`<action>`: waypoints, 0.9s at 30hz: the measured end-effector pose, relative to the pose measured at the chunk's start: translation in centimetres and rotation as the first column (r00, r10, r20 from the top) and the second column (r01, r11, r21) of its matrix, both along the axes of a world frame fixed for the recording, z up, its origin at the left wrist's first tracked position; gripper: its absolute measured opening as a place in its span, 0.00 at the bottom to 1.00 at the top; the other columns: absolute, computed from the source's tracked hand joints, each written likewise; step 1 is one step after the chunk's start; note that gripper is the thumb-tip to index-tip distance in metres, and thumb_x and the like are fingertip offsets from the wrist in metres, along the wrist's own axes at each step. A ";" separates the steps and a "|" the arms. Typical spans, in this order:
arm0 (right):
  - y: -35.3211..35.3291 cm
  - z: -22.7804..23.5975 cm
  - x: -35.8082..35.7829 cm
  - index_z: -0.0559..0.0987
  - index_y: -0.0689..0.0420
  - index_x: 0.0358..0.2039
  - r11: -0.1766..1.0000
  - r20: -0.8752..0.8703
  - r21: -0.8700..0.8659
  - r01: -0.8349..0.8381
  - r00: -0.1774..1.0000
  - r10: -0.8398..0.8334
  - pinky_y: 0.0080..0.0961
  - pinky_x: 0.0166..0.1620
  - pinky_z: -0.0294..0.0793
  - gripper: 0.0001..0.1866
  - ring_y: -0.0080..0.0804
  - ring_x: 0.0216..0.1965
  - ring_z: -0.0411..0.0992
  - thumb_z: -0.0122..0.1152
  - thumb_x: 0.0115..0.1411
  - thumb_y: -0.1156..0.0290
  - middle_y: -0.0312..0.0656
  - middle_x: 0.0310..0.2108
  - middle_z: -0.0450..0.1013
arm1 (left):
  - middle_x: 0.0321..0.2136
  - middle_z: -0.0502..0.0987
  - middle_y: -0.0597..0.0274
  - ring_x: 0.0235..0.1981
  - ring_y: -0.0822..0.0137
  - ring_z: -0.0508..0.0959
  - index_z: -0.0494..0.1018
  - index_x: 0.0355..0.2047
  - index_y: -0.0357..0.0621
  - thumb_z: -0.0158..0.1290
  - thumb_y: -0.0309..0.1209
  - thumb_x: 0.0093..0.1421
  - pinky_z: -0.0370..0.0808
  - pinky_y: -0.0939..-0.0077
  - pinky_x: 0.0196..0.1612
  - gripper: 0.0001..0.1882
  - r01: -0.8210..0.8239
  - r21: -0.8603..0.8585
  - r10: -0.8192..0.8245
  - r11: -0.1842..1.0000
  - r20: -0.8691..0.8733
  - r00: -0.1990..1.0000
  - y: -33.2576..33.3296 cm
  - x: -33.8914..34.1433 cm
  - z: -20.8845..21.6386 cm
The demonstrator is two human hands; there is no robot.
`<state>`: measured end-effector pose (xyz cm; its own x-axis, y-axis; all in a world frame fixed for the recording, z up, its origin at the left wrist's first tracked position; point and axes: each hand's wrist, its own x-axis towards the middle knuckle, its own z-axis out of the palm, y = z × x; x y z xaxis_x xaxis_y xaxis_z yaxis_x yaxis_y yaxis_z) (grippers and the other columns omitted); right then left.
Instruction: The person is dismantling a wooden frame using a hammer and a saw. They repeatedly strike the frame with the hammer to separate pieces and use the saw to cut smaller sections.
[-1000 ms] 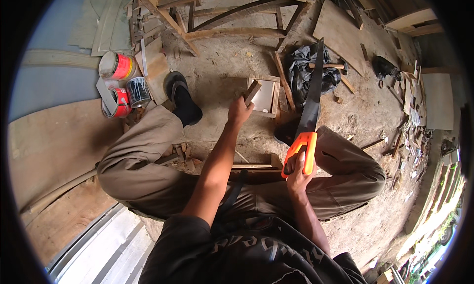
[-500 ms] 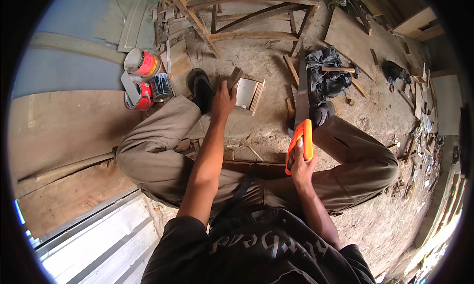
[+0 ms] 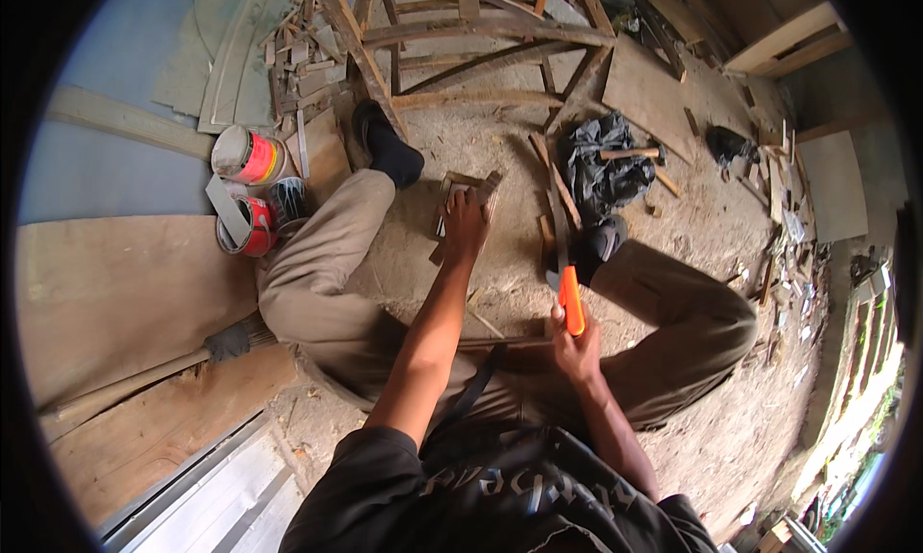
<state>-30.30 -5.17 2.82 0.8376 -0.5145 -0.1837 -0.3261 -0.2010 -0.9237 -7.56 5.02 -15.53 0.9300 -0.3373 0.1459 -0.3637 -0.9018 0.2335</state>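
My left hand (image 3: 464, 221) reaches forward between my feet, fingers closed over a short piece of wood (image 3: 490, 184). This piece lies slantwise across a small wooden box (image 3: 448, 184) on the ground; my hand and the wood hide most of the box. My right hand (image 3: 577, 346), above my right thigh, grips the orange handle of a handsaw (image 3: 573, 301). The saw's blade (image 3: 559, 202) points away from me, beside my right shoe (image 3: 606, 238).
Paint cans (image 3: 248, 155) stand at the left by a sheet of plywood (image 3: 135, 293). Ahead is a wooden frame (image 3: 486, 31). A hammer (image 3: 630, 153) rests on a black plastic bag (image 3: 601, 183). Wood scraps (image 3: 303, 72) lie in heaps.
My left hand has shifted over the box with the piece of wood, covering the opening. The handsaw handle has turned more edge-on. My left foot has moved forward, and the view has shifted.
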 end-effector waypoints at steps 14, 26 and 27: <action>-0.7 -4.1 2.9 0.68 0.63 0.25 0.991 -0.133 -0.008 -0.133 0.982 0.130 0.31 0.24 0.62 0.20 0.29 0.19 0.59 0.57 0.62 0.57 0.46 0.16 0.61 | 0.44 0.68 0.54 0.47 0.55 0.69 0.60 0.59 0.49 0.52 0.37 0.59 0.64 0.54 0.49 0.28 0.013 -0.153 -0.017 0.988 -0.025 1.000 -1.8 1.1 -0.5; -2.5 -4.8 2.8 0.69 0.62 0.22 0.950 0.071 -0.117 -0.290 0.951 0.300 0.30 0.21 0.61 0.21 0.31 0.15 0.62 0.59 0.60 0.56 0.44 0.13 0.61 | 0.40 0.73 0.33 0.41 0.39 0.76 0.64 0.51 0.34 0.49 0.28 0.61 0.73 0.54 0.37 0.19 -0.082 -0.661 0.033 0.746 -0.086 0.996 2.4 3.2 0.2; -2.4 -5.2 2.5 0.69 0.61 0.22 0.960 0.078 -0.091 -0.265 0.959 0.272 0.29 0.21 0.61 0.21 0.29 0.15 0.61 0.60 0.59 0.56 0.44 0.14 0.62 | 0.38 0.74 0.34 0.39 0.40 0.76 0.65 0.48 0.33 0.52 0.29 0.60 0.73 0.54 0.36 0.18 -0.126 -0.622 0.041 0.773 -0.150 0.988 2.0 3.1 0.9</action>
<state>-27.78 -7.55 -2.36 0.9580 -0.2779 -0.0705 -0.1676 -0.3432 -0.9242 -4.43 7.00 -14.67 0.9745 -0.1300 0.1829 -0.2244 -0.5638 0.7949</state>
